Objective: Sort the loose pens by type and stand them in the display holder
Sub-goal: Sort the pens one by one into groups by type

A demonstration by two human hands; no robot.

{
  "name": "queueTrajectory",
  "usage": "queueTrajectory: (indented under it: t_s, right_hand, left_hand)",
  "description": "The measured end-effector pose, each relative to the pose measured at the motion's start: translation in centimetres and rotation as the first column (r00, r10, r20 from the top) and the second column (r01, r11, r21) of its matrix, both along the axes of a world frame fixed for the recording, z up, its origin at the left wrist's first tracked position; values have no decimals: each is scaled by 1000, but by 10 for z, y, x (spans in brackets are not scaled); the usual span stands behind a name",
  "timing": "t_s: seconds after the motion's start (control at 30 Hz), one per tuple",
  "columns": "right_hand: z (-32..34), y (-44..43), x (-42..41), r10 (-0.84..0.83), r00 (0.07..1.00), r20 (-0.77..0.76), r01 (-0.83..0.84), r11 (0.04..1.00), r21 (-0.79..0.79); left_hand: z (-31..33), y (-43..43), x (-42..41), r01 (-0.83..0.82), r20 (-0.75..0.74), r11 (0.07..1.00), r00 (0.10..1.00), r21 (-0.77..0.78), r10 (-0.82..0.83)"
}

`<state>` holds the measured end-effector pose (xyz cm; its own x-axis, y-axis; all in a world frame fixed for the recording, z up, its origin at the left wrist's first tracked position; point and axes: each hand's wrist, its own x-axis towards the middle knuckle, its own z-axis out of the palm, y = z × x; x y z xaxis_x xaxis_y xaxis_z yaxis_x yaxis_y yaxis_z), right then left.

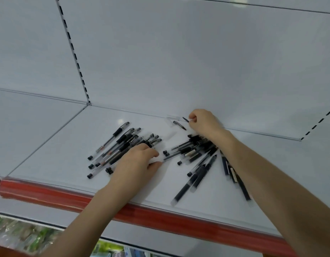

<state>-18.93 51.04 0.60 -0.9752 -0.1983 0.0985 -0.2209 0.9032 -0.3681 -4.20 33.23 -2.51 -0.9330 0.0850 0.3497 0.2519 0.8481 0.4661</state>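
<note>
Head view: a white shelf point(49, 149) with a red front edge point(160, 217) carries two heaps of pens. The left heap point(121, 145) lies mid-shelf, clear barrels with dark grips, fanned toward the front-left. The right heap point(199, 156) spreads toward the front edge, darker and thicker pens mixed in. A lone pen point(179, 125) and a clear cap point(172, 118) lie near the back edge.

The left hand point(136, 164) rests on the near end of the left heap, fingers curled down, thumb and forefinger nearly closed on one thin pen point(171, 157) that bridges the gap between the heaps. The right hand point(205, 123) is at the back edge, fingers pinched tight on a small dark piece point(185, 119), perhaps a refill or tip; I cannot tell which.

No display holder is in view.

Risks, as I judge them: the right forearm lies over the right heap and could sweep pens off the front edge; dragging the thin pen may mix the two types again; the loose cap may roll away.
</note>
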Motion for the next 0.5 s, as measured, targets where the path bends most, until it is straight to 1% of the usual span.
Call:
queueTrajectory:
  t_s: [0.07,0.13,0.2,0.3,0.37,0.43,0.5]
  right_hand:
    - [9,14,7,-41,999,-11,39,985,-168]
    - [16,29,13,-78,997,-17,68,934,-351]
    - [20,43,20,-103,995,-5,88,877,-473]
    - [23,58,36,-96,995,-3,79,831,-550]
    - [23,65,48,-92,996,-1,75,819,-569]
    - [24,71,59,-83,996,21,79,802,-592]
    - [25,73,68,-63,997,37,72,772,-631]
  left_hand:
    - [0,4,-3,5,40,1000,999,-16,-5]
    - [1,8,-6,-3,71,999,997,-36,6]
    - [3,13,-10,-1,87,998,996,-60,6]
    - [6,18,-13,20,118,996,993,-82,-10]
    - [8,19,-13,58,107,997,993,-51,-53]
    - [12,16,-11,60,107,997,992,43,-64]
    - [18,11,-8,37,152,982,986,185,-65]
